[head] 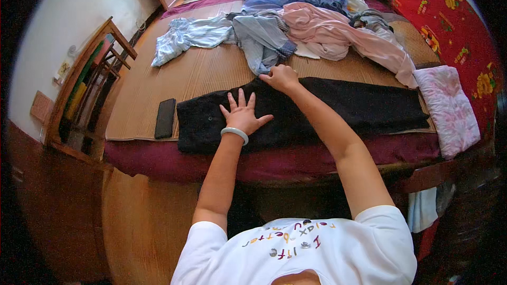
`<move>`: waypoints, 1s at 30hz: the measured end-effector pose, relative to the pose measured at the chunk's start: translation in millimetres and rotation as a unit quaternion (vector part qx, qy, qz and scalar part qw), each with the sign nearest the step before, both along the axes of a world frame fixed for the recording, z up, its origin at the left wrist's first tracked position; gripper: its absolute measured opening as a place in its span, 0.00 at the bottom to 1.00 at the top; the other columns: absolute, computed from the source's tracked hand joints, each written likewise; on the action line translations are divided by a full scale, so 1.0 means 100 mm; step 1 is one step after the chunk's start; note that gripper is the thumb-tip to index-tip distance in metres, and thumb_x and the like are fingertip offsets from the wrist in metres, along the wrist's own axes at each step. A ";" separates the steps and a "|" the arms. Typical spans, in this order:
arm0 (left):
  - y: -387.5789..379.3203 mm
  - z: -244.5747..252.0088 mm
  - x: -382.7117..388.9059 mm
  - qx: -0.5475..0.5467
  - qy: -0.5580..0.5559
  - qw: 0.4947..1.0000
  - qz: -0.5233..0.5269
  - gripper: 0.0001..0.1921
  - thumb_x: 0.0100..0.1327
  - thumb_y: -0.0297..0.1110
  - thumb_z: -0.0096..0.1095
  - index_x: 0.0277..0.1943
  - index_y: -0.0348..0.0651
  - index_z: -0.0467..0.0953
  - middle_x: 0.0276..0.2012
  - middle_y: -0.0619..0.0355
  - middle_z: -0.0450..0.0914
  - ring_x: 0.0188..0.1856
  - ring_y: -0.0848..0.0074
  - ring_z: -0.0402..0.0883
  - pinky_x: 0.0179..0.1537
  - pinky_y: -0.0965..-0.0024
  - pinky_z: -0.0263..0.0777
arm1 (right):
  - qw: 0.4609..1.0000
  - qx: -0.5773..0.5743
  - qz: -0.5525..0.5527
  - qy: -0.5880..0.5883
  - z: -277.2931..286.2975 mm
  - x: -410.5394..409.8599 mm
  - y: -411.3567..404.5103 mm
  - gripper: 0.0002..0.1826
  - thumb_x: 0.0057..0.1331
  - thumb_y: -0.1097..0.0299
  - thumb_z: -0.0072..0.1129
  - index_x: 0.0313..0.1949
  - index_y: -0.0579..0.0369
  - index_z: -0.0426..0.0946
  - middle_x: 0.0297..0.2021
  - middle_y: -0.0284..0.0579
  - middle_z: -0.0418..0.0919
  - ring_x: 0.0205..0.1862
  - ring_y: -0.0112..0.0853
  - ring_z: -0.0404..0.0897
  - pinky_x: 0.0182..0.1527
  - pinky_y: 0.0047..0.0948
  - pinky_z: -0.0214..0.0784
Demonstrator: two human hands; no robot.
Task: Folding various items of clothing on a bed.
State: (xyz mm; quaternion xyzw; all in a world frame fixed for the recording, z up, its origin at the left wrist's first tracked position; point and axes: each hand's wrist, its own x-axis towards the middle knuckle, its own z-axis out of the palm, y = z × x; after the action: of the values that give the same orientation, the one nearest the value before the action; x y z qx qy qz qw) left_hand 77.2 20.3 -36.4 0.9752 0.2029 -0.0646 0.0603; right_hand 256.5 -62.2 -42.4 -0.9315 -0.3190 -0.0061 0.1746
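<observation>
A pair of black trousers point(364, 105) lies folded lengthwise along the near edge of the bed, its waist end to the left. My left hand point(242, 118) rests palm down on the cloth near the waist, fingers spread, with a pale bangle point(234, 131) at the wrist. At the far edge of the trousers, my right hand point(282, 78) pinches the fabric between thumb and curled fingers. Just beyond it lies the end of a grey-blue garment point(257, 43). A black smartphone point(164, 118) sits left of the waist end.
A bamboo mat point(138, 99) covers the bed over a maroon sheet point(154, 158). Farther back lie a striped light-blue garment point(194, 33), a pink garment point(317, 27) and blue clothes point(293, 0). A folded floral cloth point(449, 111) is at right; a wooden rack point(87, 99) stands left.
</observation>
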 end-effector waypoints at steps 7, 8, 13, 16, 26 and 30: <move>-0.01 0.01 0.02 -0.014 -0.002 1.000 -0.008 0.54 0.53 0.76 0.53 0.76 0.53 0.48 0.77 0.48 0.37 0.77 0.45 0.30 0.68 0.29 0.34 | 0.976 0.177 0.119 0.047 -0.13 0.42 0.14 0.20 0.60 0.47 0.63 0.38 0.51 0.83 0.39 0.51 0.83 0.42 0.46 0.83 0.44 0.44 0.73; 0.00 -0.01 0.01 -0.011 -0.004 1.000 -0.006 0.54 0.53 0.77 0.53 0.76 0.53 0.47 0.77 0.47 0.37 0.77 0.45 0.30 0.68 0.29 0.34 | 0.975 0.169 0.135 0.050 -0.10 0.44 0.14 0.20 0.60 0.47 0.63 0.38 0.51 0.83 0.38 0.50 0.84 0.41 0.46 0.83 0.42 0.43 0.73; -0.01 -0.01 -0.03 -0.033 -0.006 0.999 0.005 0.55 0.53 0.77 0.53 0.76 0.54 0.47 0.77 0.47 0.36 0.77 0.43 0.30 0.68 0.29 0.32 | 0.985 0.104 0.136 -0.024 -0.10 0.48 0.13 0.20 0.59 0.46 0.64 0.34 0.51 0.80 0.33 0.49 0.83 0.38 0.45 0.83 0.39 0.45 0.73; -0.04 -0.01 0.00 -0.036 0.003 0.999 0.002 0.54 0.53 0.77 0.53 0.76 0.54 0.47 0.77 0.46 0.36 0.77 0.43 0.30 0.68 0.29 0.32 | 0.986 0.145 0.071 -0.036 -0.31 0.49 0.06 0.20 0.60 0.46 0.62 0.31 0.52 0.79 0.32 0.50 0.82 0.38 0.46 0.83 0.39 0.46 0.73; 0.01 -0.06 0.00 -0.020 0.014 1.000 0.005 0.56 0.53 0.78 0.51 0.76 0.52 0.47 0.77 0.46 0.37 0.77 0.43 0.32 0.68 0.30 0.34 | 0.921 0.215 0.278 -0.169 -0.21 -0.47 -0.25 0.21 0.61 0.57 0.63 0.50 0.54 0.76 0.53 0.49 0.76 0.57 0.46 0.74 0.59 0.45 0.64; -0.02 -0.06 0.06 -0.018 0.019 1.000 0.006 0.54 0.54 0.76 0.52 0.76 0.53 0.48 0.77 0.47 0.37 0.77 0.44 0.32 0.68 0.30 0.34 | 0.957 0.042 0.273 -0.091 -0.46 -0.52 -0.81 0.36 0.70 0.41 0.44 0.69 0.52 0.61 0.72 0.55 0.55 0.75 0.44 0.50 0.73 0.50 0.41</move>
State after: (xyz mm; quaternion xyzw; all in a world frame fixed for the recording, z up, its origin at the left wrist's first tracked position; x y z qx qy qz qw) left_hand 83.2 18.0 -42.3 0.9713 0.2087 -0.0868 0.0747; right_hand 204.5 -143.6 -88.5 -0.7963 -0.5750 -0.0563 0.1792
